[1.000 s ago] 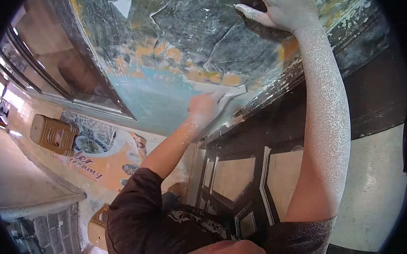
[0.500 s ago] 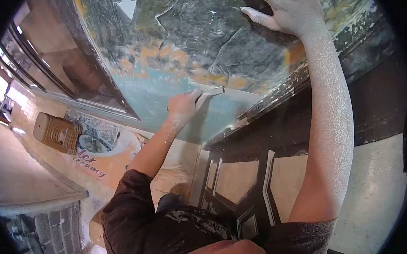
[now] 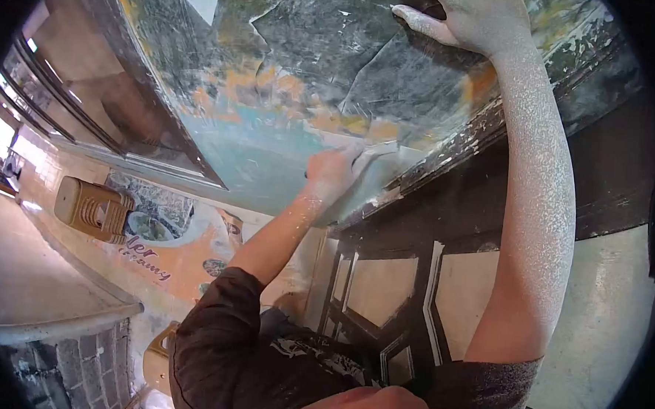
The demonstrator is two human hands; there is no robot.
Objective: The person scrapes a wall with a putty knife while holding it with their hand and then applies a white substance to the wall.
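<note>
My left hand (image 3: pixel 330 176) is closed around a scraper (image 3: pixel 378 149), whose thin edge meets the painted panel (image 3: pixel 248 167) near its right-hand frame. The scraper's handle is mostly hidden in my fingers. Above the scraper the panel is dark, scuffed and patched with orange and white; below it lies a smooth pale blue-green band. At the top right my right hand (image 3: pixel 481 20), coated in white dust, rests on the dark part with the thumb stretched out. Its other fingers are partly cut off by the view's edge.
A dark wooden frame (image 3: pixel 464 149) with flaking paint borders the panel on the right. Below stands a dark panelled door (image 3: pixel 383 281). Tan plastic chairs (image 3: pixel 94 208) and a printed orange sign (image 3: pixel 191 260) are at the left, near a grey block wall (image 3: pixel 74 373).
My left hand has slid right along the panel with the scraper, toward the frame. My right hand has shifted only slightly to the right.
</note>
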